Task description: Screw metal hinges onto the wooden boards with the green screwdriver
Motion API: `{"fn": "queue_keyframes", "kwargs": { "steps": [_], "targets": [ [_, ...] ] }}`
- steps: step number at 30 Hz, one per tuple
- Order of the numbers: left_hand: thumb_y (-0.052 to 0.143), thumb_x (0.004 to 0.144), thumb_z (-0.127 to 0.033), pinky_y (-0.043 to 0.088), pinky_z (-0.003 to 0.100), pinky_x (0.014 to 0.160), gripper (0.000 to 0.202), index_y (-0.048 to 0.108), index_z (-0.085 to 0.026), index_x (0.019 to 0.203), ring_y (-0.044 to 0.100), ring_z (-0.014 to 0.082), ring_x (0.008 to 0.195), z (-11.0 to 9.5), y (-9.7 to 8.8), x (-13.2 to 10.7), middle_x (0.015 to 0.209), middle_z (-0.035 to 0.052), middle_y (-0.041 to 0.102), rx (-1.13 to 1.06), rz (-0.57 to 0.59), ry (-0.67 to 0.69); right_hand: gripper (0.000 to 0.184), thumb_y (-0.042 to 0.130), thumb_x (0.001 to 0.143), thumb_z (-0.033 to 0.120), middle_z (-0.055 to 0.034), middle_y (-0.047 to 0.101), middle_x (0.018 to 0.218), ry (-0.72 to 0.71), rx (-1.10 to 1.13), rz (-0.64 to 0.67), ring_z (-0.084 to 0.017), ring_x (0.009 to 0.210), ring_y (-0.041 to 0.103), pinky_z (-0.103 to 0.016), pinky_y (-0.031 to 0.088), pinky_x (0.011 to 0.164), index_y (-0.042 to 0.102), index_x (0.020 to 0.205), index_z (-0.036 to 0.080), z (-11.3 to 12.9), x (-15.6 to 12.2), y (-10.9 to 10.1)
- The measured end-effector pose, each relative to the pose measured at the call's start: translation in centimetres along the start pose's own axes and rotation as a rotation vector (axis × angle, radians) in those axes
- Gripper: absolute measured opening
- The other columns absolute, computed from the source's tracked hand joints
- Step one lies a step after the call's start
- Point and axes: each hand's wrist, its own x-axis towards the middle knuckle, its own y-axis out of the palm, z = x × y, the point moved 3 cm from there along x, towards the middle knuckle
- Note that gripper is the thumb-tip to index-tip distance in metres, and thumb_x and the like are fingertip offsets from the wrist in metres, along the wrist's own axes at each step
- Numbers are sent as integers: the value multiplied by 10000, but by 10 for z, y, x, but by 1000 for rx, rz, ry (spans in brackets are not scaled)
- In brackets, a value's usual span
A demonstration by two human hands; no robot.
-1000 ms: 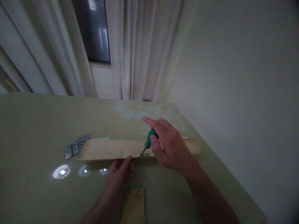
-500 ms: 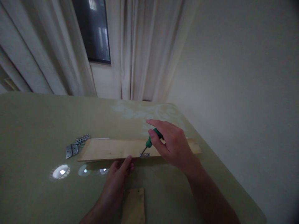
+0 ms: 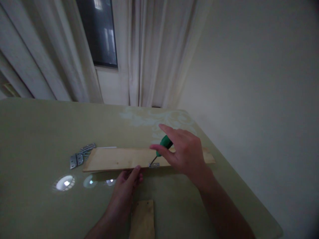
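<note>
A long pale wooden board (image 3: 117,159) lies across the green table (image 3: 37,132). At the board's near edge sits a small metal hinge (image 3: 154,165). My right hand (image 3: 184,154) grips a green-handled screwdriver (image 3: 163,146), its tip down on the hinge; forefinger and thumb are stretched around the handle. My left hand (image 3: 128,184) rests against the board's near edge just left of the hinge, fingers curled, pressing on the wood.
Several loose metal hinges (image 3: 81,155) lie by the board's left end. A second, smaller wooden piece (image 3: 143,219) lies near me at the bottom of the frame. The table's right edge falls away to the floor; curtains and a dark window stand behind.
My right hand's fingers have shifted round the screwdriver handle, the thumb moving leftward and the handle tilting a little more. The left hand and board stay put.
</note>
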Motion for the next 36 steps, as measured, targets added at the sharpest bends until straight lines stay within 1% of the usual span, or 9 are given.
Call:
{"fn": "queue_keyframes", "kwargs": {
  "steps": [2,6,11,15,20,24,28,33,36],
  "targets": [
    [740,1053,-77,604,155,644,86,741,-88,968,709,83,684,0,0,0,870,48,766,7,-7,-2,417,550,1162,440,-82,816,934,-2,36,13,-235,845,733,-357,567,809,761,1372,146,0,0,1],
    [720,1056,-54,601,154,644,130,742,-92,933,702,81,687,-1,0,-1,850,43,752,-10,-14,10,548,402,1175,353,-127,799,1089,-94,133,103,-255,995,724,-382,587,893,565,1619,77,3,1,1],
    [730,1053,-65,609,171,660,126,751,-99,933,705,85,697,-4,3,-4,889,58,766,-5,-21,-6,426,552,1155,493,-76,812,869,44,-6,15,-227,790,718,-348,545,760,781,1276,155,-3,0,-2],
    [719,1053,-50,594,173,644,114,746,-95,952,698,83,680,-4,3,-4,888,51,762,-13,-29,-10,488,426,1157,336,-119,819,1143,-76,182,131,-242,1017,733,-379,582,918,624,1549,125,3,0,0],
    [763,1046,-112,603,180,673,80,765,-95,968,716,98,717,0,1,0,919,75,784,25,-3,6,377,540,1159,414,-82,818,936,-32,92,42,-230,858,727,-364,561,831,780,1283,151,3,0,-4],
    [740,1048,-76,605,175,672,83,755,-101,971,708,92,712,0,1,-1,917,73,779,5,-7,11,503,426,1153,356,-110,788,1008,-100,122,105,-256,937,712,-390,573,847,653,1530,113,5,0,-3],
    [732,1050,-67,612,184,672,79,752,-99,981,704,92,707,-2,3,-3,927,75,777,2,-21,-4,383,561,1142,452,-83,805,914,-18,64,33,-237,839,711,-376,560,819,784,1243,157,2,0,-5],
    [724,1055,-62,602,168,653,105,740,-98,957,706,91,703,-3,3,-4,910,72,773,14,-23,-1,497,437,1143,349,-118,784,1042,-68,112,89,-259,962,713,-395,587,868,645,1524,108,4,0,-3],
    [725,1060,-76,606,169,673,73,750,-93,993,713,93,723,-4,3,-6,945,82,785,19,-10,1,387,559,1140,443,-95,794,908,-19,42,3,-246,843,712,-379,571,817,777,1246,141,2,0,-4]
  ]
}}
